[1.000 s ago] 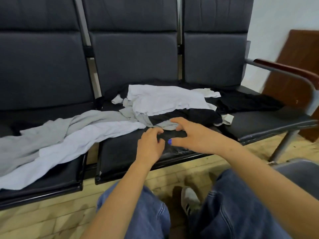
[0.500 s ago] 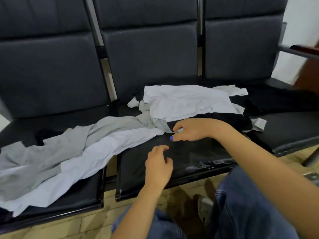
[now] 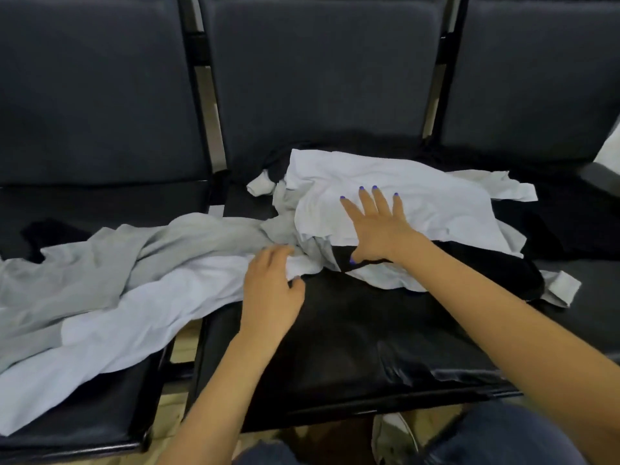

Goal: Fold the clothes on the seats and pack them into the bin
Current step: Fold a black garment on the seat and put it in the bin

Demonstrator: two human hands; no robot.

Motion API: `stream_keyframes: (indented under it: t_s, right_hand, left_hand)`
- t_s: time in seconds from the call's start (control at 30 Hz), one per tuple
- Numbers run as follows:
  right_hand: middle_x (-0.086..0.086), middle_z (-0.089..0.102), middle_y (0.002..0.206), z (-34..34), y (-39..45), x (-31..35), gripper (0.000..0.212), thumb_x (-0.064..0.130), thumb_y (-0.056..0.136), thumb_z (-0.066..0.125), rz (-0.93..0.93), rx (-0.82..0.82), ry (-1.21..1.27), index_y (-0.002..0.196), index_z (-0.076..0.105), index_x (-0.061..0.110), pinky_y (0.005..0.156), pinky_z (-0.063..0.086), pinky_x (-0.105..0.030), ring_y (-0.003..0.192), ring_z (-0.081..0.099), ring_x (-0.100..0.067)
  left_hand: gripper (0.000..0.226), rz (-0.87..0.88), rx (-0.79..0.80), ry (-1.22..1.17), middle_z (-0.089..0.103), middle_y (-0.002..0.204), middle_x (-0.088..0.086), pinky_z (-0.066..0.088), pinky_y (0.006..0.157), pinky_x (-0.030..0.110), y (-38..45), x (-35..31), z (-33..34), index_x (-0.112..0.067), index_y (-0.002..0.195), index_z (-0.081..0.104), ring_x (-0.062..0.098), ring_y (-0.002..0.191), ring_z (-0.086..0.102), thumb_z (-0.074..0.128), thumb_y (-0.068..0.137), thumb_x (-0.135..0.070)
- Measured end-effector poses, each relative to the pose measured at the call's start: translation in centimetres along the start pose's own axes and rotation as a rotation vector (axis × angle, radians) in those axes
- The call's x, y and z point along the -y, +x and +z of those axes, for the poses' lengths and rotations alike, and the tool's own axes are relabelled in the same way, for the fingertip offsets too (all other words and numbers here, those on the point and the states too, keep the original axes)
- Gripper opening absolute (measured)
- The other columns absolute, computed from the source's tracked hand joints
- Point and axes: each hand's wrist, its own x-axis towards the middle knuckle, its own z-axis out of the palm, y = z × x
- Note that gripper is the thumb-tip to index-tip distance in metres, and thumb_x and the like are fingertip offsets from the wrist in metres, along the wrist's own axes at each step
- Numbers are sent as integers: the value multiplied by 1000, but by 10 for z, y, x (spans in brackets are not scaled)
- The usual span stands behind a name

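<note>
Both hands are on the clothes: my right hand [image 3: 375, 226] lies flat on the white shirt [image 3: 419, 199] on the middle seat [image 3: 352, 347], my left hand [image 3: 271, 290] pinches its sleeve [image 3: 303, 266]. Still sorting; next I must pull one shirt free. No bin visible.

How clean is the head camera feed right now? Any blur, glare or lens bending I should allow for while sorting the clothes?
Head view: soft, slightly smeared overall; seat backs bow outward, wide-angle distortion. Head view: even dim light, faint sheen on the black seat cushion, no hard glare. Head view: black garment loses detail against the seat; white garment under the right hand reads clearly; left hand sharp enough.
</note>
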Motion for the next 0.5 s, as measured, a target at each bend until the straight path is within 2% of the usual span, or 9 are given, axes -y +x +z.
stream_keyframes:
  t_s: [0.07,0.13,0.17,0.23,0.3,0.37,0.43,0.5]
  right_hand:
    - [-13,-23,156,5,25,-11,123,50,74,73,-3,-13,-50,149,-21,24,111,-10,-63,142,-24,-36]
    - [-11,-27,155,11,49,-20,133,56,67,76,-26,-9,-32,146,-26,28,106,-5,-70,142,-24,-37]
    - [-9,-31,154,17,58,-24,137,58,63,78,-36,23,25,144,-30,31,105,-1,-73,142,-24,-37]
    - [-9,-40,149,39,67,-28,147,63,57,80,-59,108,108,139,-38,33,103,5,-76,141,-24,-40]
    - [-14,-43,146,61,64,-25,151,68,54,78,-79,136,77,135,-43,28,104,7,-75,140,-23,-44]
    - [-17,-34,150,69,63,-24,148,68,57,75,-76,71,41,137,-42,26,105,13,-71,141,-14,-45]
    - [-18,-13,155,67,65,-26,137,60,64,74,-77,-46,39,140,-37,28,104,25,-63,140,8,-43]
    - [-18,13,152,71,67,-28,125,51,72,69,-46,-139,87,143,-31,30,99,35,-52,130,31,-38]
  left_hand:
    - [60,45,38,233,36,148,9,14,114,43,34,9,2,-16,139,43,31,140,23,65,84,-17]
    - [81,14,229,518,6,159,4,-3,114,55,68,16,6,-27,150,16,28,147,-5,64,85,-39]
    - [92,-22,345,638,-7,160,2,-5,111,62,83,19,9,-30,151,3,29,146,-14,63,84,-48]
    - [107,-161,524,743,-20,158,3,-1,105,72,102,22,18,-33,148,-18,37,144,-17,62,81,-58]
    - [108,-258,588,775,-12,159,5,0,101,76,105,30,31,-34,145,-25,41,144,-10,54,80,-68]
    - [101,-265,553,820,-1,158,5,-4,100,76,101,36,41,-32,147,-22,41,144,-7,42,81,-75]
    - [91,-251,513,822,6,156,4,-6,101,75,96,39,44,-31,150,-12,37,144,-3,36,85,-73]
    - [80,-216,471,829,14,154,3,-6,102,73,88,44,43,-32,151,-1,31,144,6,37,89,-66]
